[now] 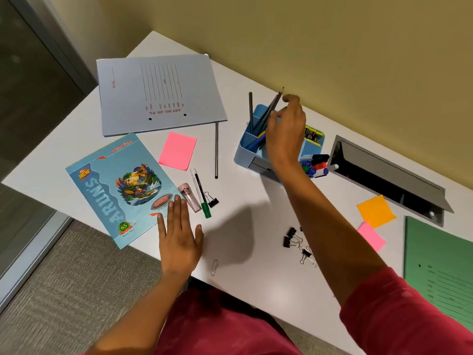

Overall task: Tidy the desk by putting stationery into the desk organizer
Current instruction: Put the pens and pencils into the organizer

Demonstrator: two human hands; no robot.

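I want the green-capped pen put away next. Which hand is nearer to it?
Left. The left hand rests open on the desk just beside the green-capped pen. The right hand is well off to the pen's right, over the desk organizer.

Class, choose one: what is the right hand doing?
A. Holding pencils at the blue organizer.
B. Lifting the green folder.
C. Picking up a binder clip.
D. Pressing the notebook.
A: the right hand pinches pencils standing in the organizer; the left hand lies flat at the desk edge.
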